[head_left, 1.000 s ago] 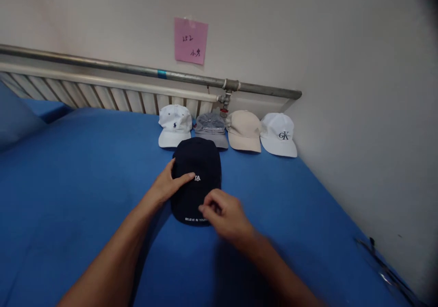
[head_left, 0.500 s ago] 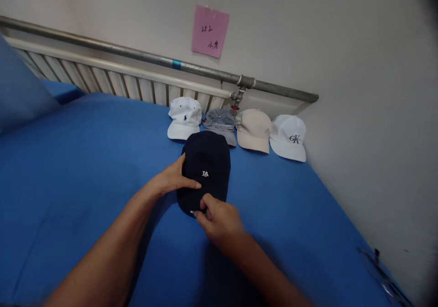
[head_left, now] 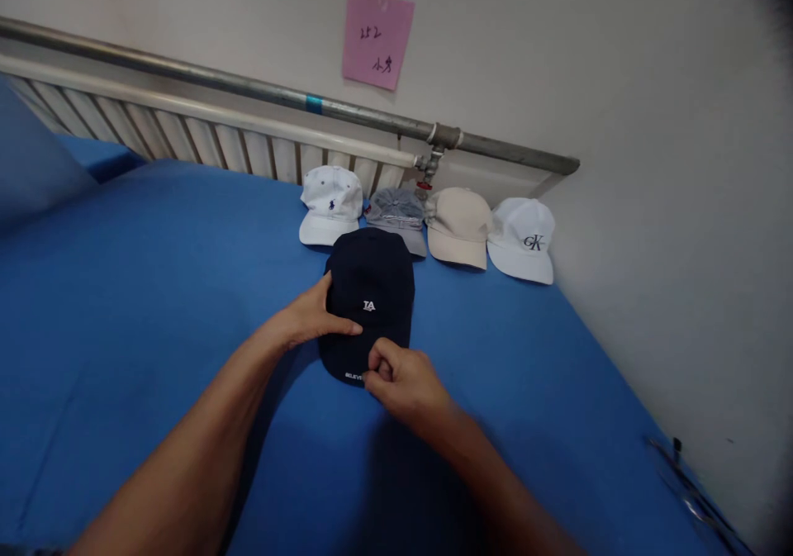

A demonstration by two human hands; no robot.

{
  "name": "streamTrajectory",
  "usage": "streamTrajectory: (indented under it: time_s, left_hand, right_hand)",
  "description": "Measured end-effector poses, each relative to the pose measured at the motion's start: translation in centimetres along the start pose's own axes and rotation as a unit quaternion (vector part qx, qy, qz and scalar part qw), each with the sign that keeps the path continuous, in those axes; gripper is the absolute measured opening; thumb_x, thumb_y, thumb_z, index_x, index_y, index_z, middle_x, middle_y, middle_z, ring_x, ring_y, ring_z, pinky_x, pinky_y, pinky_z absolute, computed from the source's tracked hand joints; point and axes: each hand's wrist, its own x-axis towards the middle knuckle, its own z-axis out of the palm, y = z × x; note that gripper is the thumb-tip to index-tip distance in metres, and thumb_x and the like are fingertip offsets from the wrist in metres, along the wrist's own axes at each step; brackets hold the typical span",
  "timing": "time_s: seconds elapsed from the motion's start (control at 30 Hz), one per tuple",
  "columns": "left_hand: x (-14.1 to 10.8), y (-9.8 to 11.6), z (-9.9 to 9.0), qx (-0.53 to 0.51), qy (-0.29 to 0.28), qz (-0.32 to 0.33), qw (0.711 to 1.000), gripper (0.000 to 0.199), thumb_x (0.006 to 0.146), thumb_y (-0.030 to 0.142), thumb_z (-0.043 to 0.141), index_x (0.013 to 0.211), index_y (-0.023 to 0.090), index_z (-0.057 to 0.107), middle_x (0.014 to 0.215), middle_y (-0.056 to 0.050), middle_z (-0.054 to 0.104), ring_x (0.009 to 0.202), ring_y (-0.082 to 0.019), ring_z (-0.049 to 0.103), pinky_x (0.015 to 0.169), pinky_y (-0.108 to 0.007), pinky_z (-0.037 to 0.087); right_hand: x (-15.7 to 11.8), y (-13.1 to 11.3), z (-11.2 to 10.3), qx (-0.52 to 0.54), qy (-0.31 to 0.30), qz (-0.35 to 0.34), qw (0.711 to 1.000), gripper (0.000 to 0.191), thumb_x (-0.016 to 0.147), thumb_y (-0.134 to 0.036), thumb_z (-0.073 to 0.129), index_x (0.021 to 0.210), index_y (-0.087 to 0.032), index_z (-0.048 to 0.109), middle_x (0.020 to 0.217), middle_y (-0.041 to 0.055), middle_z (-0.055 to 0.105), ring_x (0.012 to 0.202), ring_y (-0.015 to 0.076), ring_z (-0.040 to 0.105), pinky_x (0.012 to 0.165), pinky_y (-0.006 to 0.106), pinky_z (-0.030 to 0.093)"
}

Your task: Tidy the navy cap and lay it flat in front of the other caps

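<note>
A dark navy baseball cap (head_left: 372, 267) lies with its brim toward me, a white "TA" mark on its front and small white lettering on the brim. My left hand (head_left: 315, 312) grips its left side, thumb laid across the front near the brim; the other fingers are hidden behind or under the cap. At the right part of the brim, my right hand (head_left: 402, 378) is closed with fingers curled and thumb tip at the brim's edge, partly covering the lettering. Whether anything small is in these fingers cannot be seen.
Behind the navy cap stand a white cap (head_left: 328, 201), a grey cap (head_left: 396, 209), a beige cap (head_left: 458, 221) and another white cap (head_left: 524, 238) on the blue bed surface (head_left: 186, 292). A radiator (head_left: 204, 139) and metal pipe (head_left: 248, 85) run behind; eyeglasses (head_left: 694, 498) lie lower right.
My right hand has slid slightly right along the brim, uncovering more of the white lettering. My left hand keeps its hold. The whole view has shifted a little.
</note>
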Motion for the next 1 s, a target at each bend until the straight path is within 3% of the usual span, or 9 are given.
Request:
streamTrajectory:
  time_s: [0.37, 0.77, 1.0]
  left_hand:
    - [0.1, -0.1, 0.0, 0.03, -0.005, -0.008, 1.0, 0.091, 0.057, 0.028, 0.086, 0.136, 0.021, 0.042, 0.125, -0.009, 0.062, 0.118, -0.031, 0.057, 0.101, -0.045, 0.047]
    - [0.1, 0.2, 0.1, 0.054, 0.01, -0.021, 0.998, 0.09, 0.055, 0.027, 0.085, 0.135, 0.02, 0.044, 0.123, -0.009, 0.063, 0.116, -0.032, 0.058, 0.1, -0.047, 0.047]
    - [0.2, -0.1, 0.1, 0.048, 0.005, -0.002, 0.999, 0.088, 0.056, 0.028, 0.085, 0.133, 0.018, 0.045, 0.123, -0.009, 0.063, 0.115, -0.031, 0.058, 0.099, -0.044, 0.048]
  right_hand:
    - [-0.4, 1.9, -0.8, 0.1, -0.027, 0.003, 0.995, 0.009, 0.072, -0.015, 0.056, 0.066, -0.02, 0.05, 0.052, -0.0072, 0.044, 0.049, 0.0082, 0.039, 0.047, 0.02, 0.03]
    - [-0.4, 1.7, -0.4, 0.066, -0.002, 0.0, 0.998, 0.013, 0.074, -0.018, 0.058, 0.065, -0.021, 0.05, 0.051, -0.0071, 0.044, 0.049, 0.0087, 0.04, 0.048, 0.022, 0.029]
    - [-0.2, 2.0, -0.7, 0.128, -0.025, 0.008, 0.991, 0.011, 0.074, -0.017, 0.058, 0.066, -0.02, 0.051, 0.053, -0.0074, 0.043, 0.05, 0.0084, 0.039, 0.047, 0.021, 0.03]
